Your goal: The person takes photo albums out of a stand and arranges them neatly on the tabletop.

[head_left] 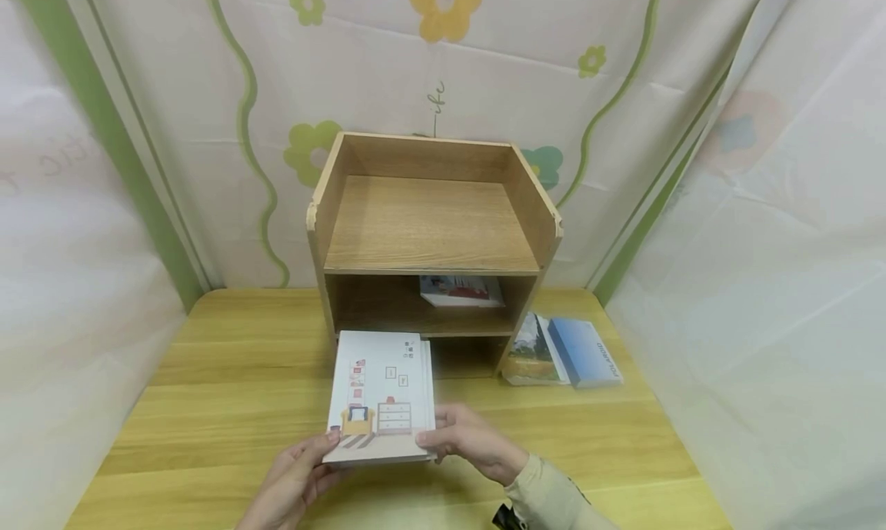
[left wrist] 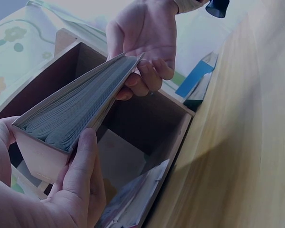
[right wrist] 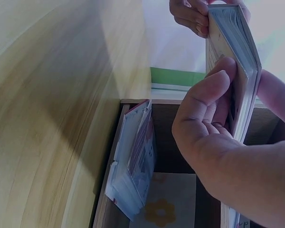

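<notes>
A thick photo album (head_left: 377, 384) with a white cover, printed with a bed and a chest of drawers, is held in both hands before the shelf unit. At its near left corner my left hand (head_left: 294, 468) grips it, thumb on the cover and fingers underneath. My right hand (head_left: 474, 441) pinches the right edge, its thumb also on top. Stacked page sleeves (left wrist: 80, 107) show along the album's side in the left wrist view. The album's far end overlaps the lower compartment of the wooden shelf unit (head_left: 432, 222) in the head view.
A book (head_left: 464, 290) lies on the middle shelf at the right. More books (right wrist: 135, 161) lie on the bottom shelf in the right wrist view. Right of the unit, a blue "POLAROID" album (head_left: 584, 353) and a picture-covered book (head_left: 531, 353) lie on the wooden table (head_left: 242, 361). Flowered curtains (head_left: 374, 76) surround it.
</notes>
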A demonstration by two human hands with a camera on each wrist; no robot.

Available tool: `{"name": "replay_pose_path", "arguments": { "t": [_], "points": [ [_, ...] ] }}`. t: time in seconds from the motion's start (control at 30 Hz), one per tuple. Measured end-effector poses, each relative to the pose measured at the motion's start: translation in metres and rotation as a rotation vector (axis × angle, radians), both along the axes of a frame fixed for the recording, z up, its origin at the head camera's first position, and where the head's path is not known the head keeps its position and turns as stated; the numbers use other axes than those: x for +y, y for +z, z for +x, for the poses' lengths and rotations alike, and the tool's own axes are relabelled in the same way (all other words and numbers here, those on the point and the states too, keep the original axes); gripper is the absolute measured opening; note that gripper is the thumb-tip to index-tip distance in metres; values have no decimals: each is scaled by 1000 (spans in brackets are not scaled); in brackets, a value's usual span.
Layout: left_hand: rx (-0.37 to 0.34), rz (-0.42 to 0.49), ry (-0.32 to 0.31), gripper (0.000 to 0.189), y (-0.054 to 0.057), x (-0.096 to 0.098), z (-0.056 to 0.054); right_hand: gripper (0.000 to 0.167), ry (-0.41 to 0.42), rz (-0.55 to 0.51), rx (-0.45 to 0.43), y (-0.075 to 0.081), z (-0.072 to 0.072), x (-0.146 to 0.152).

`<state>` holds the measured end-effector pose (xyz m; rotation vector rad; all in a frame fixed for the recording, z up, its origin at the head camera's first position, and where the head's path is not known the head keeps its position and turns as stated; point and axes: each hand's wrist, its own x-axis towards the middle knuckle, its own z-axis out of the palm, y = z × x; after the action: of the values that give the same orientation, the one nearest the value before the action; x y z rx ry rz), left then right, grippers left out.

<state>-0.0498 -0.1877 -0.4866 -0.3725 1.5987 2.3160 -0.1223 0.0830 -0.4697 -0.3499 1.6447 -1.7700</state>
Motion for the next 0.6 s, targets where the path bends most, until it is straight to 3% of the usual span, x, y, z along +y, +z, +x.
{"name": "replay_pose_path", "arguments": {
  "t": [0.2, 0.4, 0.6],
  "points": [
    [14, -4, 15, 66, -1, -1, 1, 32, -1, -6, -2, 0, 0, -2],
    [28, -17, 71, 65, -3, -2, 2, 33, -6, -22, 0, 0, 2, -10],
    [-16, -29, 129, 67, -5, -4, 6, 31, -40, -43, 1, -3, 6, -18]
  ]
}}
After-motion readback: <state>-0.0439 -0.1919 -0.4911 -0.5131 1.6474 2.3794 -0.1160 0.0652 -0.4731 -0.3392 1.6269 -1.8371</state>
